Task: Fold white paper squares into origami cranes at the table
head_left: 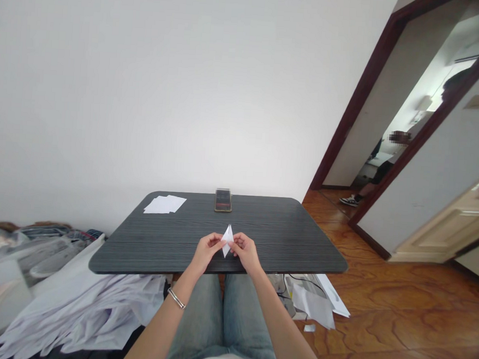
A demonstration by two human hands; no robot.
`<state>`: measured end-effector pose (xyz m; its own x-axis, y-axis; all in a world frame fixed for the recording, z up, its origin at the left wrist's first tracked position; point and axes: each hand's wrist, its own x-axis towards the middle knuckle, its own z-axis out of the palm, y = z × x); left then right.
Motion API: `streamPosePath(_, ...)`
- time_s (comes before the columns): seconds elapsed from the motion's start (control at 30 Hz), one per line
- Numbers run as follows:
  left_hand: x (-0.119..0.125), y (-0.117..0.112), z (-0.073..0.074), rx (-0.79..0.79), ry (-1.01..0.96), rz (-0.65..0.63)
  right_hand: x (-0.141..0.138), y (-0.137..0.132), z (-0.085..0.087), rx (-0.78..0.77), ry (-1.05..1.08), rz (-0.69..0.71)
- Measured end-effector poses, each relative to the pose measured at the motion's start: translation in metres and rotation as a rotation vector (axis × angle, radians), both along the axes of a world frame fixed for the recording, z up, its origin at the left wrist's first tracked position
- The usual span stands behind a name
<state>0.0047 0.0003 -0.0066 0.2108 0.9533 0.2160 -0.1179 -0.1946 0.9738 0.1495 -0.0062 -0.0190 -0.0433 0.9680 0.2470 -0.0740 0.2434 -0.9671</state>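
A small white sheet of paper folded into a narrow diamond (228, 236) is held upright above the near part of the dark table (277, 226). Its upper end is split into two points, and its lower end is a single tip. My left hand (207, 248) pinches its left side between thumb and fingers. On the opposite side, my right hand (246, 251) pinches the paper the same way. Both thumbs lie on the face towards me. A silver bracelet (176, 298) circles my left wrist.
Several white paper sheets (164, 204) lie at the table's back left. A phone (223, 200) sits at the back middle, near the wall. White fabric (91, 311) is piled left of my legs; papers (317, 302) and cables lie below right. Another person's shoe (349, 200) shows through the doorway.
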Motion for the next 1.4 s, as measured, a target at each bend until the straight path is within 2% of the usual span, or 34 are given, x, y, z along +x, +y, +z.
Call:
streamPosePath(0.33,-0.001,-0.003,0.003,0.001,0.023,-0.094,0.003,-0.001,0.003,0.001,0.043,0.005)
streamPosePath(0.47,0.0,-0.003,0.002,0.036,0.04,-0.042,0.001,-0.002,0.004,0.009,0.033,-0.037)
streamPosePath(0.67,0.001,-0.002,-0.003,0.112,0.077,0.103,-0.002,-0.005,0.003,0.038,-0.056,-0.074)
streamPosePath(0.97,0.003,-0.002,-0.007,0.173,0.137,0.155,-0.003,-0.006,0.006,0.075,-0.114,-0.121)
streamPosePath(1.4,0.008,-0.014,0.001,0.381,0.337,0.203,-0.004,-0.002,-0.001,0.022,-0.13,-0.102)
